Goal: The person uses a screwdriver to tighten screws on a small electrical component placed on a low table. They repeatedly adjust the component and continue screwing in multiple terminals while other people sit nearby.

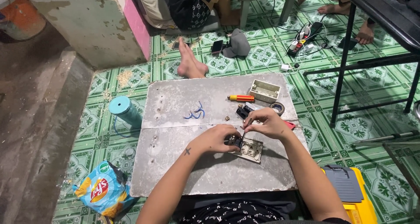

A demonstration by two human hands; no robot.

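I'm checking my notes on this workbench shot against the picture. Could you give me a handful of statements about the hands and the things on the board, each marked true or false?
1. Both hands are at the pale switch plate on the grey board. True: the left hand rests on it and the right hand pinches a small part just above it.
2. The orange-handled screwdriver is in the right hand. False: it lies on the board, apart from both hands.
3. A bit of blue wire lies on the board to the left of the hands. True.
4. The pale plastic box sits on the floor. False: it sits on the board's far edge.
5. The snack bag lies on the board. False: it lies on the tiled floor.
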